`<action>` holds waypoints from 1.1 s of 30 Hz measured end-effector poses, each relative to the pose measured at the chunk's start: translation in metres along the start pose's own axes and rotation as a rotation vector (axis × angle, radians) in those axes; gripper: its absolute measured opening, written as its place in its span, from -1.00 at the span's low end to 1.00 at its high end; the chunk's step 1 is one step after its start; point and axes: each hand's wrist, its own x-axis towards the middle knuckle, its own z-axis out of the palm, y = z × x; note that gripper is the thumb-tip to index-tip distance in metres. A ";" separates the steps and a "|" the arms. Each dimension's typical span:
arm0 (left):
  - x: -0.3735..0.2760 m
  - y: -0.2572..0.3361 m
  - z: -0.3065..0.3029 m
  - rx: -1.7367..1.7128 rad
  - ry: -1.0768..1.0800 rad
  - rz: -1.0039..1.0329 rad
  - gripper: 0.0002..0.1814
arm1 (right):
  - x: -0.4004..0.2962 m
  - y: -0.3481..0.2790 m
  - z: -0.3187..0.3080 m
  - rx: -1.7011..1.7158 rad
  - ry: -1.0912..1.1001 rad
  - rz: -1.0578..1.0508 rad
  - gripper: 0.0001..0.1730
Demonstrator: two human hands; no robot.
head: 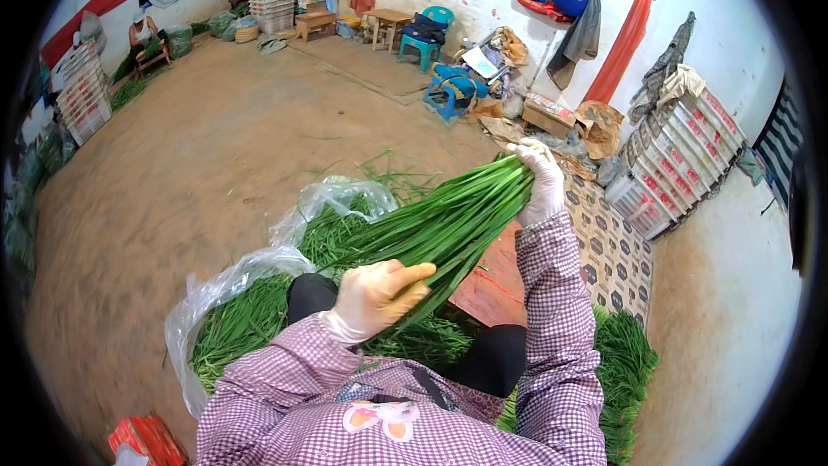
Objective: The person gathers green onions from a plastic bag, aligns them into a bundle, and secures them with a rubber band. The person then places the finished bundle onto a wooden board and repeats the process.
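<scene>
A long bunch of green leafy stalks, resembling garlic chives [446, 210], stretches diagonally in front of me. My right hand [540, 178], in a whitish glove, grips its gathered end at the upper right. Lower down, my left hand [381, 294], gloved with yellowish finger covering, lies against the leaves near their loose end; whether its fingers close on any leaves is hard to tell. Beneath the bunch is a reddish board [491, 285]. Two clear plastic bags of greens, one nearer [242, 310] and one farther [336, 226], stand to the left. More greens [420, 340] lie between my knees.
Stacked bunches of greens [621, 375] lie by my right side. White plastic crates [676, 162] lean at the right wall, beside patterned floor sheeting [605, 239]. A red bag [145, 440] sits lower left. A person [142, 35] sits far left near more crates [84, 94].
</scene>
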 end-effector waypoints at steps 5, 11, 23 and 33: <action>0.010 -0.011 0.036 0.071 0.051 -0.083 -0.73 | -0.005 0.004 0.006 -0.025 0.035 0.012 -0.70; 0.009 -0.027 0.053 -0.228 -0.006 -0.247 -0.83 | -0.002 0.011 -0.007 -0.013 0.027 0.014 -0.70; 0.009 -0.021 0.004 -0.402 -0.152 -0.335 -0.88 | 0.010 0.013 -0.039 -0.027 0.151 -0.006 -0.70; -0.032 -0.042 -0.058 -0.543 -0.668 -0.439 -0.83 | 0.027 0.001 -0.079 0.058 0.176 -0.096 -0.76</action>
